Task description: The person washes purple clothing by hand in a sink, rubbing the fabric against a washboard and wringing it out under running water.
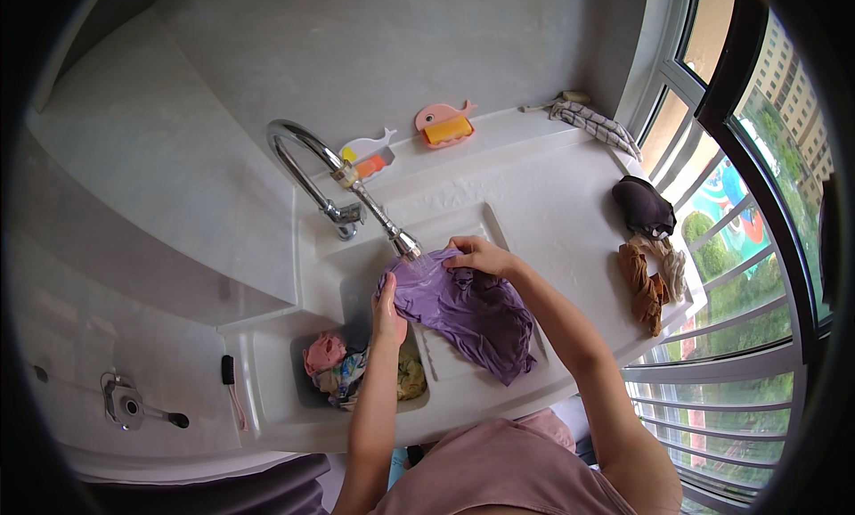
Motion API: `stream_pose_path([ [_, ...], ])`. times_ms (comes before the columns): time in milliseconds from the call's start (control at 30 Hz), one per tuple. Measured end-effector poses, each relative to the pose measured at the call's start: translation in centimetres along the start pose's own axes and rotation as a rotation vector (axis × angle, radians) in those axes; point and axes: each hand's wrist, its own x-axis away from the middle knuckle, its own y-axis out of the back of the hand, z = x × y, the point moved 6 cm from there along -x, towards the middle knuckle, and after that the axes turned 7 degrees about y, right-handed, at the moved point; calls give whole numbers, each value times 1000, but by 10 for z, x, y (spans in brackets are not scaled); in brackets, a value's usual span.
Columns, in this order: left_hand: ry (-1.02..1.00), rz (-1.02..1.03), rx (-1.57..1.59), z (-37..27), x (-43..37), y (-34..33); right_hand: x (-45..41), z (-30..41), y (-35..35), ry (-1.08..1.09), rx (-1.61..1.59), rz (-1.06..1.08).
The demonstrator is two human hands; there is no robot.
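Observation:
A wet purple garment (467,314) is stretched between my two hands beneath the chrome faucet (381,211), and water from the spray head runs onto its upper edge. My left hand (389,314) grips the garment's left side. At its upper right, my right hand (482,256) pinches the edge. The lower part of the cloth drapes over the ribbed washboard (444,354) of the white sink. Below and left, the basin holds a pile of wet clothes (340,368) in pink, patterned and yellow-green cloth, partly hidden by my left forearm.
A pink whale soap dish (444,124) and a white one (371,155) stand on the back ledge. A checked cloth (594,124) lies farther right. Along the counter's right edge rest a dark padded garment (644,206) and brown stockings (642,288). A scrub brush (234,391) lies left.

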Motion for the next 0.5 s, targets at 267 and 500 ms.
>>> stream_pose_path([
  [267, 105, 590, 478, 54, -34, -22, 11, 79, -93, 348, 613, -291],
  [500, 203, 13, 219, 74, -38, -19, 9, 74, -64, 128, 781, -563],
])
